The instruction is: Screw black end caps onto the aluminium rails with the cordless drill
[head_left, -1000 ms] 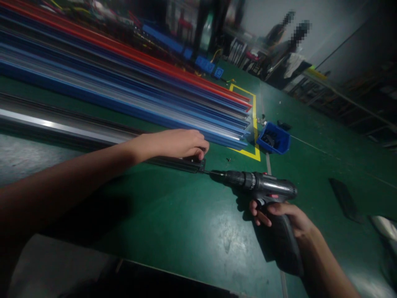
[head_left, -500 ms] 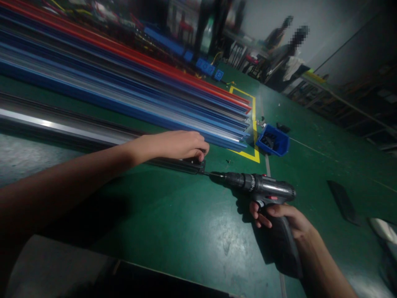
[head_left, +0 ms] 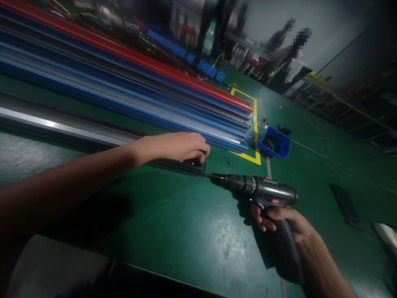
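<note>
My right hand (head_left: 283, 221) is wrapped round the handle of a black cordless drill (head_left: 263, 189), one finger at the trigger. Its long bit (head_left: 206, 175) points left and meets the end of a dark metal profile (head_left: 176, 166) lying on the green table. Over that end, my left hand (head_left: 186, 147) rests with curled fingers, gripping the profile and a small black end piece (head_left: 203, 167). The fingertips partly hide how the end piece sits. A small screw (head_left: 228, 163) lies on the table just beyond the drill bit.
Blue and red long profiles (head_left: 173, 120) lie side by side behind my left hand, ending inside a yellow tape outline (head_left: 258, 153). A blue bin (head_left: 274, 142) holds dark parts. At right lies a flat black object (head_left: 345, 205). People stand in the background.
A small light now shows on the drill near the trigger. The view has shifted slightly; both hands keep nearly the same places on the drill and the profile.
</note>
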The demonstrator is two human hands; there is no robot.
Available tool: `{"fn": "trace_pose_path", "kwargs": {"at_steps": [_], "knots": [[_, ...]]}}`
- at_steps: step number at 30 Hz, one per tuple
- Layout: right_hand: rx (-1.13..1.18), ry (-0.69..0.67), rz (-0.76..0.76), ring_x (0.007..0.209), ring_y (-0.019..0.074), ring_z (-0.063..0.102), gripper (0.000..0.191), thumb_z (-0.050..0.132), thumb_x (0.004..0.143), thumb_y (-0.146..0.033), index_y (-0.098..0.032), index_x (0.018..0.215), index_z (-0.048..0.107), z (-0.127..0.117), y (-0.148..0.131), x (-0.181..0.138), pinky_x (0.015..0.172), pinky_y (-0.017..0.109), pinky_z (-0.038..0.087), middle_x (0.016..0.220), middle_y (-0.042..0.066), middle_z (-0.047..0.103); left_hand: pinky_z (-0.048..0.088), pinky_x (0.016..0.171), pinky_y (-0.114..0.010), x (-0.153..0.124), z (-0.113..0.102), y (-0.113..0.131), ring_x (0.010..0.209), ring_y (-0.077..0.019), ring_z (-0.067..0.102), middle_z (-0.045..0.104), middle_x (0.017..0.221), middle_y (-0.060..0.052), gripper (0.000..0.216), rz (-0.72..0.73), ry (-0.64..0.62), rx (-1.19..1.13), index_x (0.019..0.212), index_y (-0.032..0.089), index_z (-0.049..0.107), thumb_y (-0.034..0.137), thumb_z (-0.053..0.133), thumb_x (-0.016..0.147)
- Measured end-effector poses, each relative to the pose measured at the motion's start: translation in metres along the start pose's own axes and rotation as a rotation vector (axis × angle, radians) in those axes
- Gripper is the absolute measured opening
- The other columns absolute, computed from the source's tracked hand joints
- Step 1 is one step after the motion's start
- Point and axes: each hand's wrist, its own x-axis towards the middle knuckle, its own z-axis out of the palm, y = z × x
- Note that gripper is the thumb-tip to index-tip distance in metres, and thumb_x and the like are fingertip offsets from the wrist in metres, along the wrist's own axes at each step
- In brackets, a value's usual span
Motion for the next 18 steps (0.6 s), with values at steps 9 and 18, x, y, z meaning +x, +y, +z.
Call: {"fn": "trace_pose_path", "kwargs": {"at_steps": [9,18], "knots": [[0.002,0.035,0.004,0.057,0.0100,0.055,0.024,0.073,0.082,-0.023,-0.008,0.100,0.078,0.0014,0.0001,-0.0003,0.068,0.028,0.056,0.082,0.008,0.070,0.040,0.076,-0.025,0.0012,-0.0017,0.0039,0.089,-0.0155,0.060,0.069,0.091,-0.002,0.021,-0.016,-0.008,-0.008,0.090,0.022,0.068,0.023,0.050,0.100],[0.025,0.036,0.003,0.059,0.0086,0.056,0.024,0.073,0.082,-0.021,-0.006,0.100,0.078,0.0011,0.0001,-0.0009,0.068,0.025,0.055,0.084,0.008,0.070,0.041,0.077,-0.025,0.0005,-0.0014,0.0021,0.089,-0.0159,0.059,0.069,0.091,-0.002,0.021,0.004,-0.006,-0.020,0.090,0.022,0.068,0.022,0.050,0.100]]}}
